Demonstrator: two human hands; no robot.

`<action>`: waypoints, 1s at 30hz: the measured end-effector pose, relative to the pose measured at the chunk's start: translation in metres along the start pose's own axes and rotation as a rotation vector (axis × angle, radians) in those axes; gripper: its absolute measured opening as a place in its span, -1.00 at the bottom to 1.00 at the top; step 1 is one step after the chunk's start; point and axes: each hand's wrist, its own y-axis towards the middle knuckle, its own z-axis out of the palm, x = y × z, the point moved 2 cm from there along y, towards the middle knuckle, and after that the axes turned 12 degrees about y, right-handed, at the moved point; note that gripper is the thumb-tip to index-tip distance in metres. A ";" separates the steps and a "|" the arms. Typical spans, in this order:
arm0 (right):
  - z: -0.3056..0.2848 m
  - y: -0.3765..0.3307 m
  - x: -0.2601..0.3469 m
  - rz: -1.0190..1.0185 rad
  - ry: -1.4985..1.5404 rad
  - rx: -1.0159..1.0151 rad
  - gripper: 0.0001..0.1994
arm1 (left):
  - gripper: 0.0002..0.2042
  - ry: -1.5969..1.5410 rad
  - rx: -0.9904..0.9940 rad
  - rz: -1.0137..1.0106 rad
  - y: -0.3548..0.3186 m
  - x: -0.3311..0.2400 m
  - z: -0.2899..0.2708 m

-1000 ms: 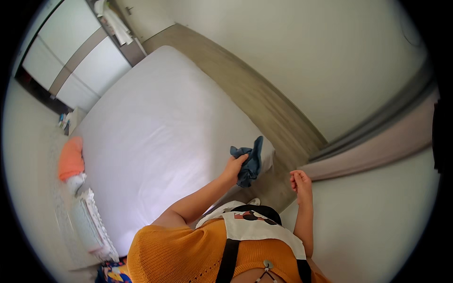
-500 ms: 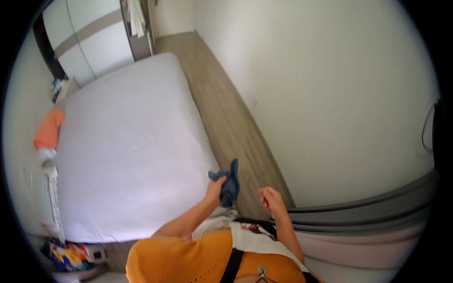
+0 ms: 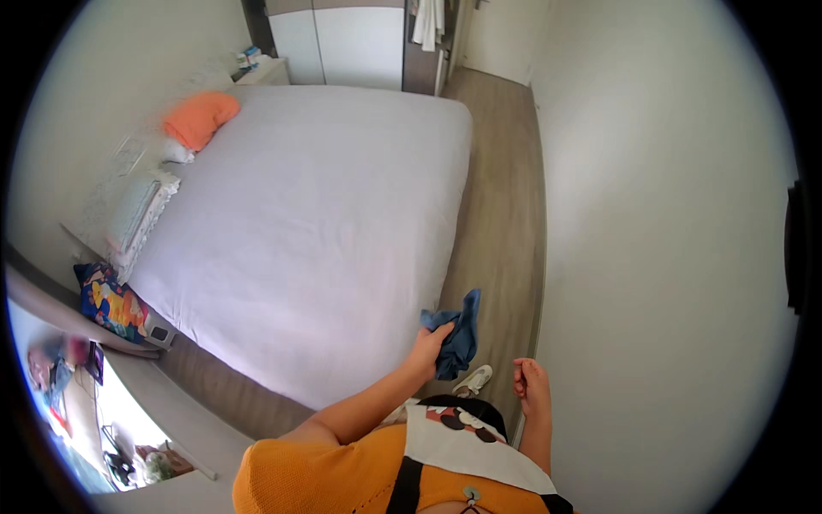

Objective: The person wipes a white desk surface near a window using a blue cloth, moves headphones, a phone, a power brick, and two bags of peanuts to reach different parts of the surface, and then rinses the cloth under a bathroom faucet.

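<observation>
Cloth [image 3: 458,334], blue and crumpled, hangs from our left hand [image 3: 425,347], which is clenched around its upper end; the loose end rises and droops to the right of the fingers. We use the bed [image 3: 317,223] as the landmark. We hold the cloth just off the bed's near right corner, over the strip of wooden floor [image 3: 501,214] that runs along the bed's right side. Our right hand [image 3: 531,385] is further right of that corner, near the white wall [image 3: 668,257]; its fingers are curled loosely inward and it holds nothing. Between our two hands, low on the floor beside the bed corner, we see a pale slipper [image 3: 475,377]. The bed carries a plain white sheet. At its far left end lies an orange pillow [image 3: 201,116], and along its left edge sits a folded white blanket [image 3: 137,218]. Beyond the bed's near left corner lies a bright patterned cushion [image 3: 111,300]. Past the far end of the bed stands a white wardrobe [image 3: 342,43], with a white garment [image 3: 426,21] hanging to its right. We wear an orange top [image 3: 342,475] with dark straps crossing it.
</observation>
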 end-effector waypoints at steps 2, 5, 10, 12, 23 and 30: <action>-0.026 0.025 -0.003 0.011 -0.037 0.027 -0.80 | -0.75 -0.032 -0.076 0.027 0.015 0.026 -0.004; -0.040 0.042 0.008 -0.051 -0.067 0.031 -0.79 | -0.74 -0.044 -0.107 0.027 0.031 0.048 -0.009; -0.029 0.048 0.041 -0.087 -0.169 0.060 -0.77 | -0.74 0.040 -0.132 0.071 0.007 0.018 0.006; -0.024 0.044 0.044 -0.090 -0.175 0.088 -0.77 | -0.74 0.037 -0.130 0.125 -0.009 0.012 0.006; 0.077 0.040 -0.026 -0.154 -0.081 0.302 -0.74 | -0.75 -0.012 -0.073 0.199 -0.030 -0.021 -0.083; 0.068 0.007 0.005 -0.196 -0.068 0.157 -0.70 | -0.76 0.043 0.118 0.271 0.005 -0.057 -0.047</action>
